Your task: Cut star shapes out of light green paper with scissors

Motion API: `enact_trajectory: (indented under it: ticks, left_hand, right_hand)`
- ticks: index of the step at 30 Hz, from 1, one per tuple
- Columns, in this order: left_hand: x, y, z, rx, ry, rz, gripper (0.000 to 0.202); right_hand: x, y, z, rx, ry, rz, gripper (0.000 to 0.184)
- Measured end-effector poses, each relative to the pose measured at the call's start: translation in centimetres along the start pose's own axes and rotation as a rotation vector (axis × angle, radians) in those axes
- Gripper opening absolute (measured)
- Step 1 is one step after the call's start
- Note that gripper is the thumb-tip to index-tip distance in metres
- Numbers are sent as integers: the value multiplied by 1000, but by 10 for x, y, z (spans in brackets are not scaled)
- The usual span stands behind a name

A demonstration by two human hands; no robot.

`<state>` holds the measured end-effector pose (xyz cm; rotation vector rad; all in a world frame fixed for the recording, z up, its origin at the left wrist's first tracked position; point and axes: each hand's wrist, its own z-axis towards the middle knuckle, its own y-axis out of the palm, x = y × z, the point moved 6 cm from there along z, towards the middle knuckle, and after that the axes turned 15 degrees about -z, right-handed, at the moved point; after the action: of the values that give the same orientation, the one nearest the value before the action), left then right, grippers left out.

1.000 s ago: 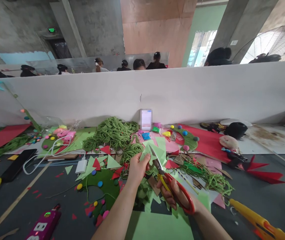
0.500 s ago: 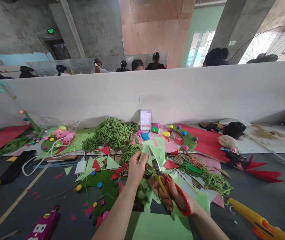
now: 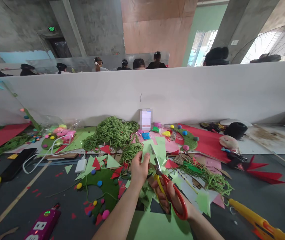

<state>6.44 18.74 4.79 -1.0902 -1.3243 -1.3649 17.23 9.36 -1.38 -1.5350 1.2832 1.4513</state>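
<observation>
My left hand pinches a small piece of light green paper between thumb and fingers. In my right hand is a pair of scissors with red and yellow handles, my fingers through the loops. Their metal blades point up and away, right at the paper's edge; how far they have cut in is unclear. Beneath my forearms lies a larger sheet of light green paper. Green paper scraps are strewn under and around both hands.
A heap of green yarn lies behind my left hand. A phone leans against the white partition. Green felt with pompoms is at left, beside a purple power strip. A yellow glue gun lies at right.
My right hand and the scissors' handles have shifted slightly left and down. The blades stay at the green paper, which my left hand still pinches. The view has shifted a little.
</observation>
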Motion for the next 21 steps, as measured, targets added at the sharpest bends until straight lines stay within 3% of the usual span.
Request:
enact_trajectory:
  ticks: [8,21]
  left_hand:
    - [-2,-1,2,-40,-18,-12,43]
    - [2,0,0,-8,9,22,44]
  right_hand:
    - [-8,0,-6,12,16,-40,87]
    - [-7,4,-5,62,22,-71,89]
